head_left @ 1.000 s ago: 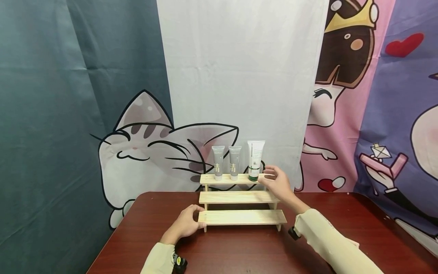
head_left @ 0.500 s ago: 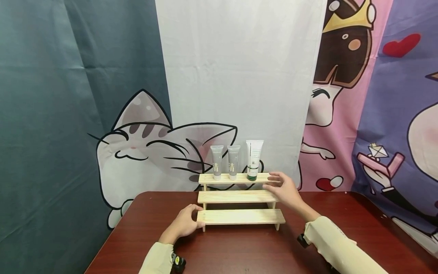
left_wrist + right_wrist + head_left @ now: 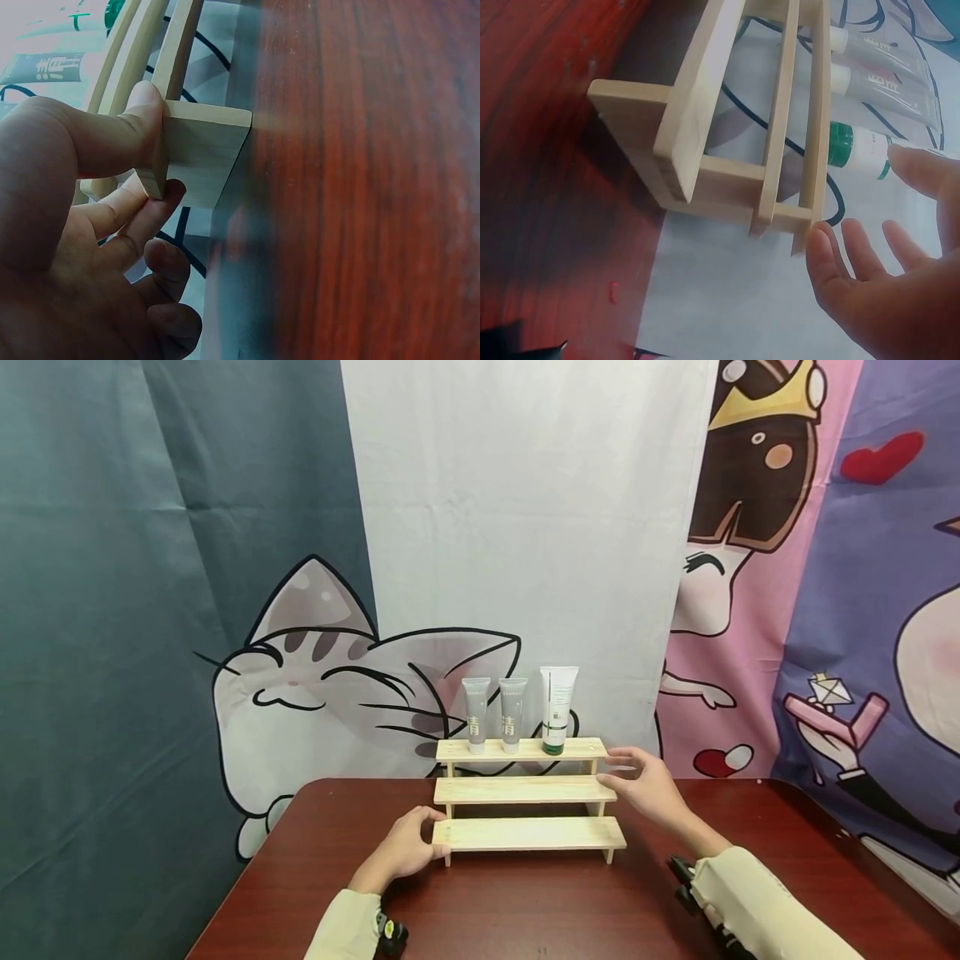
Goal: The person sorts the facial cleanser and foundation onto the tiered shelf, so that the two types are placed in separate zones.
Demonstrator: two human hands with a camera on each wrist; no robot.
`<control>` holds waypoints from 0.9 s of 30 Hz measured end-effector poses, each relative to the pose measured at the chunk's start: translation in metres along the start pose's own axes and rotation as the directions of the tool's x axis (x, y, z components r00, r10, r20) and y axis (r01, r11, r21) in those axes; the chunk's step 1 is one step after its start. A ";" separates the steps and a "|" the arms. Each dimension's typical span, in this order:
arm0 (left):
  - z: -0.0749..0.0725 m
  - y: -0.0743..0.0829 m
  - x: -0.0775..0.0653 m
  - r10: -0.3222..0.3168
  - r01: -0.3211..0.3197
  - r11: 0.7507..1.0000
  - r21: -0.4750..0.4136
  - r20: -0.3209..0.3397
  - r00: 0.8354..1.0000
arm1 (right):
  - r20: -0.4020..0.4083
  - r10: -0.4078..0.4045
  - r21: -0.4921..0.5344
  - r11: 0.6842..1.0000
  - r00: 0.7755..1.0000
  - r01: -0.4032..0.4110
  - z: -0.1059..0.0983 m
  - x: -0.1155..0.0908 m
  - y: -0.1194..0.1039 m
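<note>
A three-step wooden display rack point(image 3: 525, 833) stands on the table. My left hand point(image 3: 407, 845) pinches the left end of its lowest board; in the left wrist view the thumb point(image 3: 124, 139) lies on one face and fingers on the other. Two grey squeeze tubes point(image 3: 476, 714) point(image 3: 512, 714) and a larger white tube with a green cap point(image 3: 557, 710) stand upright on the top board. Just off the right ends of the upper boards is my right hand point(image 3: 648, 785), fingers loosely bent and holding nothing. The right wrist view shows the green cap point(image 3: 841, 144) beyond its thumb.
The dark red table point(image 3: 540, 910) has its far edge near the rack's back. Behind it hangs a curtain point(image 3: 525, 527) with cartoon prints, including a cat. Dark devices sit on both wrists, the left one point(image 3: 392, 937) near the table's front.
My right hand has moved right and slightly down, away from the white tube and along the rack's right end. The left hand, rack and tubes stay put.
</note>
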State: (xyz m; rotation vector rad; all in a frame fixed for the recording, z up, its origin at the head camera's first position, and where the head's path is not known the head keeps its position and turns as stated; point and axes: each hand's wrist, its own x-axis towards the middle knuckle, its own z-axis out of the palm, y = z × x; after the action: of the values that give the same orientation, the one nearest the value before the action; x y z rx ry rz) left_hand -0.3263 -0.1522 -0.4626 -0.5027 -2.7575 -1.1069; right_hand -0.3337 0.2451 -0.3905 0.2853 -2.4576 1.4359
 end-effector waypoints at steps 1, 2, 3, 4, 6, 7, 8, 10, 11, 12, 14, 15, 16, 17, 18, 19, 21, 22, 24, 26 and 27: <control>0.000 0.000 0.000 -0.004 0.004 1.000 0.001 0.001 1.000 | 0.000 -0.005 -0.002 1.000 1.000 0.005 -0.001 -0.001 0.001; 0.000 -0.001 0.001 -0.006 0.006 1.000 0.003 0.001 1.000 | 0.002 -0.009 -0.001 1.000 1.000 0.009 -0.002 -0.002 0.002; 0.000 -0.001 0.001 -0.009 0.009 1.000 0.005 0.002 1.000 | 0.001 -0.009 0.002 1.000 1.000 0.009 -0.003 -0.004 0.002; 0.000 -0.001 0.001 -0.006 0.006 1.000 0.008 0.003 1.000 | -0.001 -0.011 0.001 1.000 1.000 0.011 -0.004 -0.005 0.002; 0.000 -0.001 0.001 -0.005 0.005 1.000 0.010 0.004 1.000 | 0.000 -0.012 0.010 1.000 1.000 0.012 -0.005 -0.008 0.002; -0.001 -0.001 0.001 -0.005 0.005 1.000 0.008 0.004 1.000 | 0.001 -0.013 0.014 1.000 1.000 0.013 -0.006 -0.009 0.002; 0.000 -0.001 0.002 -0.003 0.003 1.000 0.008 0.003 1.000 | 0.000 -0.015 0.016 1.000 1.000 0.015 -0.007 -0.011 0.002; 0.000 -0.002 0.001 0.001 -0.001 1.000 0.010 0.003 1.000 | 0.005 -0.024 0.022 0.999 1.000 0.024 -0.009 -0.013 0.002; 0.000 -0.002 0.001 -0.004 0.004 1.000 0.007 0.003 1.000 | 0.008 -0.027 0.024 0.999 1.000 0.027 -0.010 -0.015 0.003; 0.000 -0.001 0.001 -0.002 0.002 1.000 0.008 0.004 1.000 | 0.011 -0.030 0.018 0.999 0.999 0.030 -0.011 -0.016 0.003; 0.001 -0.002 0.000 -0.001 0.001 1.000 0.007 0.005 1.000 | 0.018 -0.033 -0.001 0.999 0.999 0.033 -0.014 -0.018 0.005; 0.001 -0.002 0.000 -0.002 0.002 1.000 0.006 0.005 1.000 | 0.018 -0.032 -0.012 0.999 0.999 0.032 -0.015 -0.020 0.006; 0.001 -0.002 0.000 -0.002 0.002 1.000 0.006 0.005 1.000 | 0.016 -0.026 -0.023 0.999 1.000 0.027 -0.016 -0.021 0.007; 0.001 -0.001 0.000 -0.004 0.004 1.000 0.004 0.005 1.000 | 0.015 -0.023 -0.042 0.999 1.000 0.024 -0.017 -0.023 0.009; 0.001 -0.001 0.000 -0.003 0.003 1.000 0.005 0.004 1.000 | 0.016 -0.021 -0.058 0.998 1.000 0.022 -0.018 -0.024 0.010; 0.001 -0.001 0.000 -0.002 0.002 1.000 0.004 0.003 1.000 | 0.016 -0.019 -0.070 0.997 1.000 0.020 -0.019 -0.025 0.011; 0.000 -0.001 0.001 -0.001 0.001 1.000 0.001 0.000 1.000 | 0.012 -0.014 -0.089 0.996 1.000 0.015 -0.021 -0.028 0.014; 0.000 -0.001 0.001 -0.001 0.001 1.000 0.001 0.000 1.000 | 0.011 -0.013 -0.095 0.995 1.000 0.014 -0.022 -0.029 0.015; 0.000 -0.001 0.001 0.001 -0.001 1.000 0.000 0.001 1.000 | 0.011 -0.010 -0.103 0.995 1.000 0.012 -0.025 -0.031 0.016; 0.000 -0.001 0.001 0.000 0.000 1.000 0.000 0.002 1.000 | 0.008 -0.010 -0.114 0.993 1.000 0.011 -0.026 -0.033 0.018; 0.000 -0.001 0.001 -0.001 0.001 1.000 0.000 0.004 1.000 | 0.005 -0.010 -0.118 0.993 1.000 0.011 -0.027 -0.034 0.019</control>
State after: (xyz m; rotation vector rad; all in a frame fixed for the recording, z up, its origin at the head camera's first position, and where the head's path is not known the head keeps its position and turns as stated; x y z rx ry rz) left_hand -0.3277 -0.1530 -0.4631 -0.5035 -2.7612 -1.1071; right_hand -0.3039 0.2792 -0.4045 0.2765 -2.5287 1.2806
